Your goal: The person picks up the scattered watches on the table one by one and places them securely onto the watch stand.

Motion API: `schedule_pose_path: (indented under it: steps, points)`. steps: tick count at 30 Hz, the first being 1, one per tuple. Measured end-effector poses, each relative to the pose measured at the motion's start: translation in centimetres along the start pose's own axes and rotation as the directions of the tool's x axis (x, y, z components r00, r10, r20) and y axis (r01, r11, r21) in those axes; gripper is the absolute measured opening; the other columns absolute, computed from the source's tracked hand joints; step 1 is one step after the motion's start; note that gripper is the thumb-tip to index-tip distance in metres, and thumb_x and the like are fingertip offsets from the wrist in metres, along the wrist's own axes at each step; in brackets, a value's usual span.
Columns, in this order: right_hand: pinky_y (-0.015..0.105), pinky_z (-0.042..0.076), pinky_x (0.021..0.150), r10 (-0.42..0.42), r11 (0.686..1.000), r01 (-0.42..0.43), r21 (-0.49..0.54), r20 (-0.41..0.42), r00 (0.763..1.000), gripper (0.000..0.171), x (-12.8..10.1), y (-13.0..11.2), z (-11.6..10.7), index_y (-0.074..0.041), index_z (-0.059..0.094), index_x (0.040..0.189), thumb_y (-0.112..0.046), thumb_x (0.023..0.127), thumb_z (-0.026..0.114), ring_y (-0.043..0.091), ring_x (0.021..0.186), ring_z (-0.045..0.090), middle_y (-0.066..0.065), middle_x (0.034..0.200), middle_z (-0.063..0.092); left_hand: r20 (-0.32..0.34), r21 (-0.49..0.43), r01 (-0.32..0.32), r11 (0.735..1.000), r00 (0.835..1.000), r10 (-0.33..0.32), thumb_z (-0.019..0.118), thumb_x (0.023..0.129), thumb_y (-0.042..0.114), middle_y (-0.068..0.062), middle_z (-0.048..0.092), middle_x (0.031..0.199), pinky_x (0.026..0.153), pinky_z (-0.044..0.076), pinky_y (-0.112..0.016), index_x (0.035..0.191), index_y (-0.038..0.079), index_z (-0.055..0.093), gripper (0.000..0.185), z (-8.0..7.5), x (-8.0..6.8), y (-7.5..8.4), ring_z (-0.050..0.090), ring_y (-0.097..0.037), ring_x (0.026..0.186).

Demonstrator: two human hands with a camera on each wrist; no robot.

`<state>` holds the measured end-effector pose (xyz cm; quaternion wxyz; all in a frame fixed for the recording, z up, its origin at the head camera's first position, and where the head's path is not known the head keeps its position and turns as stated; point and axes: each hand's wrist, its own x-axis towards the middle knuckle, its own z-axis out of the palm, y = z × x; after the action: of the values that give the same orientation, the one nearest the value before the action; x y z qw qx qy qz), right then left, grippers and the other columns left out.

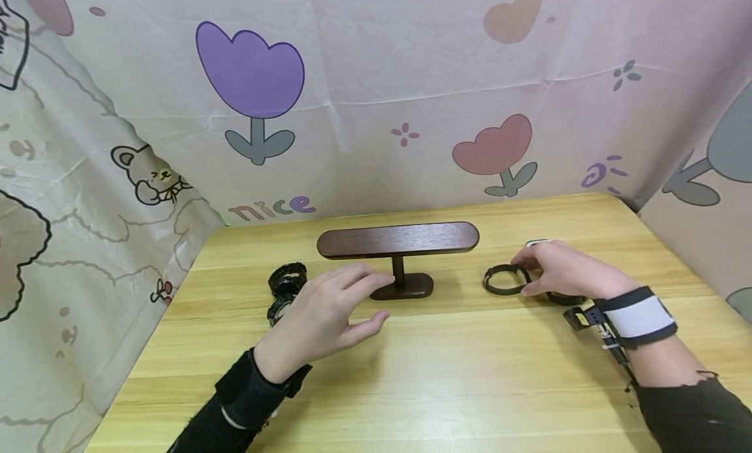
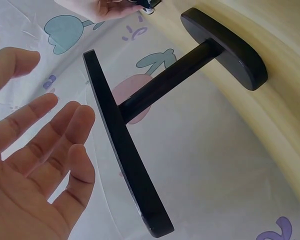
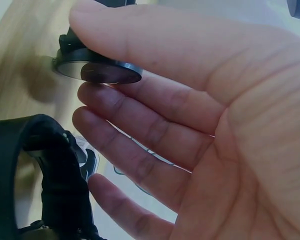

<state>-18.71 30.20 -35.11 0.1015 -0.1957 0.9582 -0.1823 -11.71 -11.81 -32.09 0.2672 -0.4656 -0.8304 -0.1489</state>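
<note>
A dark wooden T-shaped display stand stands upright near the back of the table. My left hand hovers in front of it, fingers spread and slightly bent, holding nothing. In the left wrist view, those fingertips are beside the stand's bar. At the right, my right hand pinches a black wristwatch between thumb and fingers. Its round face shows under the thumb in the right wrist view. A second black watch lies below that hand, partly hidden by it in the head view.
Two more black watches lie at the left, partly behind my left hand. A small white-topped thing shows behind the right hand. Printed cloth hangs along the table's back and sides. The wooden tabletop extends toward me.
</note>
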Motion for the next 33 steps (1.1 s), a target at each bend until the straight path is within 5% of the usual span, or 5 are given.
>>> schedule_pose_path:
  steps: [23,33]
  points:
    - [0.06,0.06,0.094,-0.02,0.999,0.019,-0.033,-0.025,1.0,0.056,-2.0,-2.6,-2.3,0.0,0.074,0.12,-0.031,0.079,0.096,0.035,0.105,0.076,0.01,0.112,0.081,0.014,-0.016,-0.015,1.0,1.0,0.015,0.084,0.09,0.03,-0.002,0.074,0.116,0.075,0.06,-0.025,0.133,0.011,0.072,0.049,0.0,0.1,0.6,0.071,-0.012,0.088]
    - [0.063,0.057,0.098,-0.043,0.998,0.04,-0.058,-0.057,0.997,0.056,-4.1,-5.3,-3.2,-0.006,0.075,0.123,-0.033,0.078,0.096,0.033,0.108,0.077,0.005,0.114,0.081,0.023,-0.051,0.008,0.999,1.0,-0.006,0.084,0.091,0.028,0.0,0.073,0.114,0.065,0.052,-0.017,0.134,0.011,0.072,0.047,0.0,0.1,1.1,0.067,-0.008,0.082]
